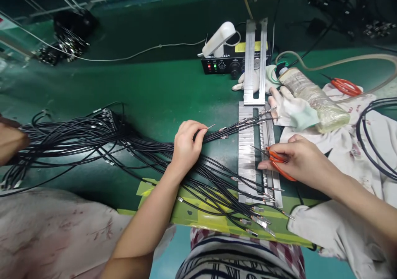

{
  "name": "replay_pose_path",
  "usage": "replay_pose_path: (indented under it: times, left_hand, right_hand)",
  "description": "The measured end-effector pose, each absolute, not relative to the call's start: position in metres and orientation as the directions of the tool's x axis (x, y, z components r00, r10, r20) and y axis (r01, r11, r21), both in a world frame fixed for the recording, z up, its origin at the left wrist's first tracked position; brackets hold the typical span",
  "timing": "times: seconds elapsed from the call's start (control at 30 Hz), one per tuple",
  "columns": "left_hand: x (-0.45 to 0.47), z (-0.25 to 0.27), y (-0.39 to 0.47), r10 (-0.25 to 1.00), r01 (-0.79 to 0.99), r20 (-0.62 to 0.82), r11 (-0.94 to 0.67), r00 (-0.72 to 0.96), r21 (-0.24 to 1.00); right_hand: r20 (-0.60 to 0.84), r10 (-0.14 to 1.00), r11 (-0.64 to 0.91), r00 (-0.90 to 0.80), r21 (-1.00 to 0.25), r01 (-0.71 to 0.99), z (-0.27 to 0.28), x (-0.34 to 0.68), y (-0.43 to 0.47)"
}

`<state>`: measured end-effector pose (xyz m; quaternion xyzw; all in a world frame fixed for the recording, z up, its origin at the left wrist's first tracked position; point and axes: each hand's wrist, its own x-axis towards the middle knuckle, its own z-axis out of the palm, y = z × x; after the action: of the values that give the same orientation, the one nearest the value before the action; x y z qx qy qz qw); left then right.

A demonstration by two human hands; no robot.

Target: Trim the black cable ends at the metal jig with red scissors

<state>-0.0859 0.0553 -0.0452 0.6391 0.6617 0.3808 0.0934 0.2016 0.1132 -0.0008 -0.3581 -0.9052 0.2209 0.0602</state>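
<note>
My left hand (pixel 187 144) is closed in a pinch on a black cable whose thin metal tip (pixel 211 126) sticks out past the fingertips. Other black cables (pixel 217 136) run beneath that hand to the right and lie across a slotted metal fixture (pixel 246 146). Orange-handled scissors (pixel 281 165) are in my right hand (pixel 302 159), their dark blades pointing left over the fixture's slot. More cable ends with metal connectors (pixel 260 221) fan out near the bench's front edge, below the fixture.
A black control box (pixel 228 66) with lit switches stands behind an upright metal frame (pixel 254 92). At right are a white glove (pixel 293 105), a plastic-wrapped bottle (pixel 313 97), more orange-handled scissors (pixel 345 86) and cloths (pixel 378 134). Another person's hand (pixel 12 142) is by the cable bundle (pixel 77 134) at left.
</note>
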Motion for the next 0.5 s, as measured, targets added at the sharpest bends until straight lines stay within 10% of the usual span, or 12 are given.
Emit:
replay_pose_path:
  times: [0.2, 0.5]
  left_hand:
    - [-0.087, -0.029, 0.045, 0.965, 0.469, 0.175, -0.064, -0.197, 0.881]
    - [-0.086, -0.019, 0.039, 0.971, 0.394, 0.172, -0.094, -0.169, 0.914]
  right_hand:
    - [-0.022, 0.669, 0.709, -0.743, -0.281, 0.646, 0.011, 0.166, 0.121]
    - [0.055, 0.612, 0.791, -0.789, -0.027, 0.612, 0.027, 0.124, 0.140]
